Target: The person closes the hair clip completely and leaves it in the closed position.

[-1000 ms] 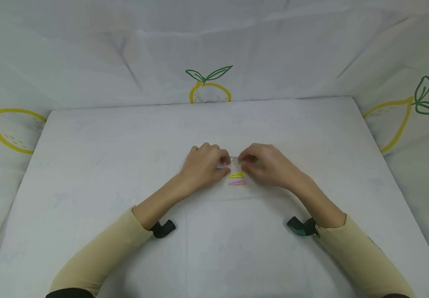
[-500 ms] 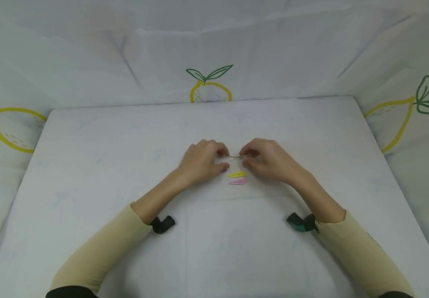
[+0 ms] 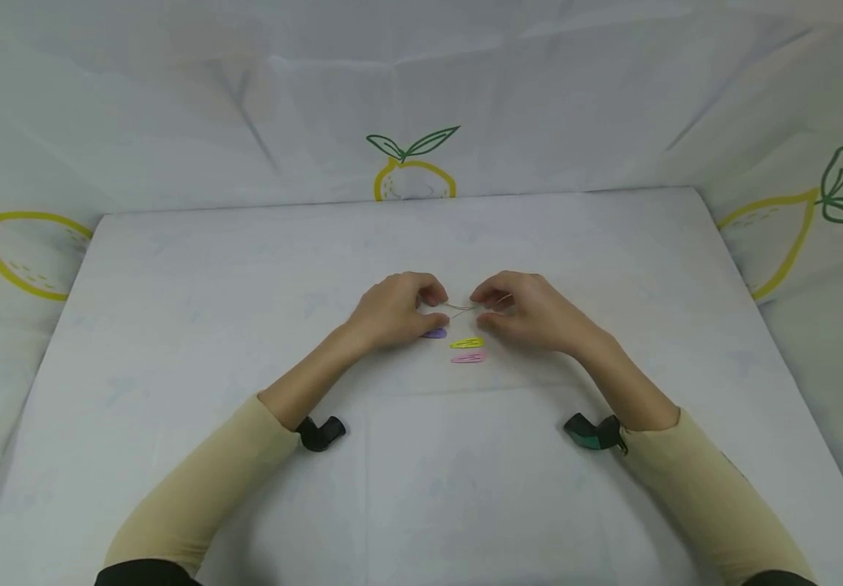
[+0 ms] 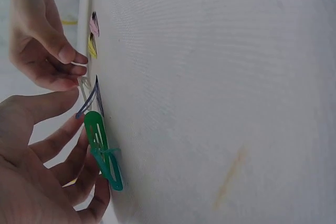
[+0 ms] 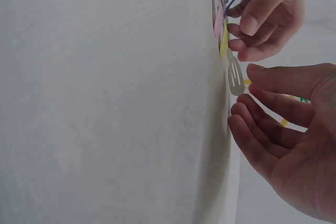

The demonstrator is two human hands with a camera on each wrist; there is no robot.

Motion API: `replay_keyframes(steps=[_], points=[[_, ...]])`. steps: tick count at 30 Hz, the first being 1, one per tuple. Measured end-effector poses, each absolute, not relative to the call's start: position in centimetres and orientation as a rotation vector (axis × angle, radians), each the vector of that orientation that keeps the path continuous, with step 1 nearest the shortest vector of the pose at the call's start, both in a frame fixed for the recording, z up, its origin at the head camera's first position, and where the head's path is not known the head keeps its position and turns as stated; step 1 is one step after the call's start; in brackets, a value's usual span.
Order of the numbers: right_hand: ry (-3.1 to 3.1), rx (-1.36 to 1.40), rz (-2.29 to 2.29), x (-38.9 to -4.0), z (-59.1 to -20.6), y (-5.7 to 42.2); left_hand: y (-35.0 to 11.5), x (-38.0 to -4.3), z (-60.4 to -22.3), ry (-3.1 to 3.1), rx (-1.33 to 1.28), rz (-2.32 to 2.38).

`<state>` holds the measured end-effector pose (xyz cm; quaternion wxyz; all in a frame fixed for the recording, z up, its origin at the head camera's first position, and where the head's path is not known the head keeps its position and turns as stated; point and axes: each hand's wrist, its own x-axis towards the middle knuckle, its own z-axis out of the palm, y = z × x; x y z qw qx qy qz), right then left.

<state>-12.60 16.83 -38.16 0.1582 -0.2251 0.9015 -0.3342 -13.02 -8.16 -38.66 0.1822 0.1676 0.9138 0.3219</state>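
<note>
My left hand (image 3: 390, 311) and right hand (image 3: 535, 316) face each other over the table, thumbs and fingertips spread apart. Between them is a thin white snap hair clip (image 5: 237, 81), close to my right thumb in the right wrist view; whether any fingertip touches it, I cannot tell. A purple hair clip (image 3: 435, 334) lies beside my left thumb and looks sprung open in the left wrist view. Near the left fingers is a green hair clip (image 4: 95, 129), its two parts spread; the left hand hides it in the head view. Yellow (image 3: 467, 343) and pink (image 3: 468, 357) hair clips lie nearer my body.
The white-covered table (image 3: 465, 480) reaches out to lemon-printed cloth walls (image 3: 414, 181) at the back and sides. Black pieces of wrist gear (image 3: 321, 433) stick out from both forearms, low over the table.
Both hands have shifted slightly away from my body. The left hand has drawn a little left, and more of the purple clip shows. The yellow and pink clips have stayed put.
</note>
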Motion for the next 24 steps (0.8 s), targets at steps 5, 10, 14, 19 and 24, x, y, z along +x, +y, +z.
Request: replay_keyframes(steps=[5, 10, 14, 19, 24], points=[[2.556, -0.623, -0.972, -12.7, -38.2, 16.8, -8.0, -13.3, -38.9, 2.575, 0.474, 0.901], [2.529, -0.614, -0.987, -12.9, -38.3, 16.8, -7.7, -13.4, -39.1, 2.598, 0.477, 0.851], [2.517, -0.612, -0.989, -13.1, -38.4, 16.7, -7.3, -13.4, -39.2, 2.627, 0.478, 0.804], [2.523, -0.607, -0.981, -13.3, -38.5, 16.6, -6.9, -13.4, -39.2, 2.649, 0.459, 0.758], [2.532, -0.603, -0.975, -13.3, -38.6, 16.5, -6.5, -13.4, -39.2, 2.674, 0.458, 0.721]])
